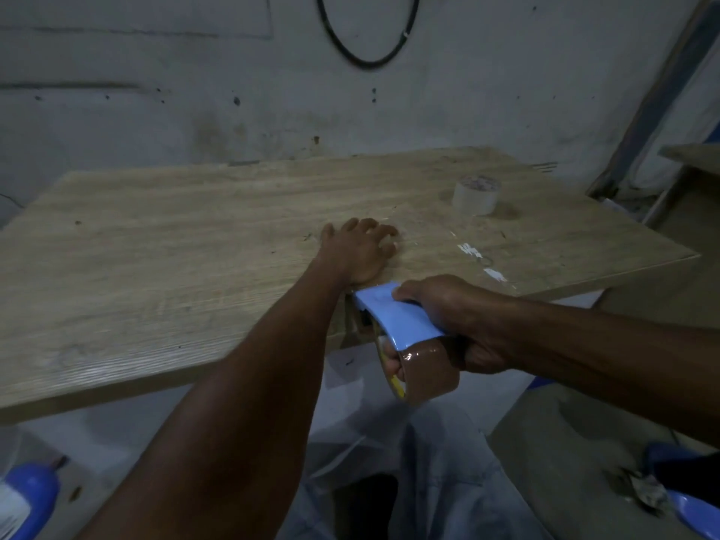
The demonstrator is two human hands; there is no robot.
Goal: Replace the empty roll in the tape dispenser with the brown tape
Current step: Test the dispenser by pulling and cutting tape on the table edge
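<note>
My right hand (pixel 452 317) grips the blue tape dispenser (pixel 393 313) at the near edge of the wooden table (pixel 175 247). A brown tape roll (pixel 428 370) sits in the dispenser, below my fingers. The dispenser's front end touches the table edge. My left hand (pixel 360 249) rests on the tabletop just beyond it, fingers curled down against the wood with nothing visibly in them. A pale, nearly bare roll (pixel 476 196) stands on the table at the far right.
White paint marks (pixel 473 253) spot the table near the right edge. A blue bottle (pixel 27 496) stands on the floor at lower left, a blue object (pixel 685 500) at lower right. A wall with a hanging black cable (pixel 366 60) is behind the table.
</note>
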